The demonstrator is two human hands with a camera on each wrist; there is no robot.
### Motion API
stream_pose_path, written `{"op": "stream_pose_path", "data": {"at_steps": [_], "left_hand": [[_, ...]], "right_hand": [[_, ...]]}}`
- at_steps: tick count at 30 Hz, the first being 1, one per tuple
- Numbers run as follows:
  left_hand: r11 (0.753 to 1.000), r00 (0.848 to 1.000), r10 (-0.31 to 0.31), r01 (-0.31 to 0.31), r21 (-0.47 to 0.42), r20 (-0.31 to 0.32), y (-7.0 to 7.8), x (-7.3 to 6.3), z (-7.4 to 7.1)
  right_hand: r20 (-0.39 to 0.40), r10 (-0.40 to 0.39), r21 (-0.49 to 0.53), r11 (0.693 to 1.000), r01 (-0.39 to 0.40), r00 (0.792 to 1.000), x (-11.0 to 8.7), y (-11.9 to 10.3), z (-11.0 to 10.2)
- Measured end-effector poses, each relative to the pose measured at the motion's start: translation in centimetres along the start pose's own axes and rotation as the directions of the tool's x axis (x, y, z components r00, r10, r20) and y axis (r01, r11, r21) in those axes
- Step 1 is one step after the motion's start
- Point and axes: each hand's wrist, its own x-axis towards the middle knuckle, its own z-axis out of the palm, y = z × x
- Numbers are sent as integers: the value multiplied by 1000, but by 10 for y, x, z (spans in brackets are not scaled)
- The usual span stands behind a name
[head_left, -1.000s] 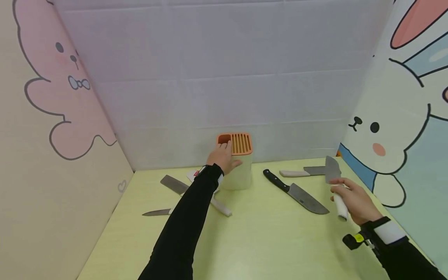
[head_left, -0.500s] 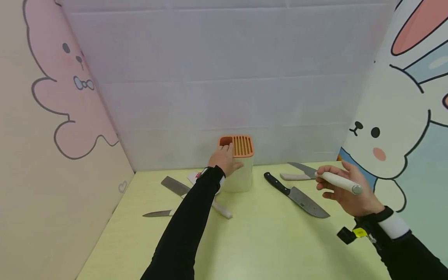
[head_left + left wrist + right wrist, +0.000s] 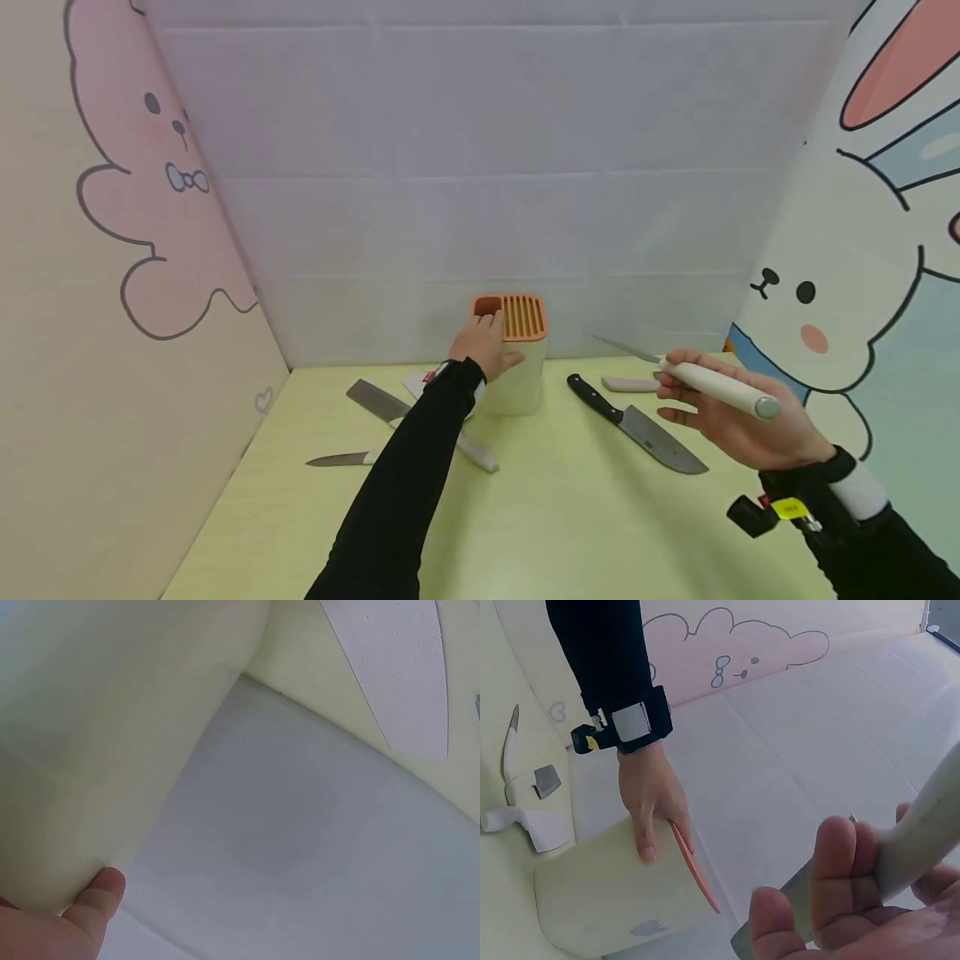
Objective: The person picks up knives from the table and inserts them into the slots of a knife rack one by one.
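Observation:
A cream knife block [image 3: 513, 383] with an orange slotted top stands against the back wall. My left hand [image 3: 480, 343] grips its left side at the rim, fingers over the edge of the wide compartment; in the left wrist view a digit presses the block's wall [image 3: 112, 750]. My right hand [image 3: 735, 408] holds a kitchen knife [image 3: 720, 387] by its white handle, raised over the table. Its blade points left toward the block and shows partly in the right wrist view, behind the curled fingers [image 3: 834, 851].
A black-handled knife [image 3: 663, 439] lies right of the block, and a white-handled knife [image 3: 628, 385] lies behind it. Left lie a cleaver [image 3: 377, 400], a small knife [image 3: 337, 459] and a card [image 3: 416, 382]. My left forearm crosses over these. Patterned panels flank the table [image 3: 570, 533].
My right hand has moved left and turned the knife, so its blade now points left toward the block instead of away from me. The left hand stays on the block.

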Motion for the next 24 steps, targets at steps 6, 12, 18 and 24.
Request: {"op": "stream_pose_path", "data": {"at_steps": [6, 12, 18, 24], "left_hand": [[1000, 1000, 8, -8, 16, -8, 0, 0, 1], [1000, 1000, -7, 7, 18, -1, 0, -3, 1], [1000, 1000, -12, 12, 21, 26, 2, -4, 1], [1000, 1000, -9, 8, 21, 27, 1, -3, -3]], "right_hand": [[-190, -35, -417, 907, -48, 981, -2, -3, 2], [-472, -106, -701, 647, -299, 875, 3, -2, 0], [-559, -189, -809, 340, -480, 808, 17, -2, -3], [-641, -321, -689, -159, -707, 697, 40, -14, 2]]}}
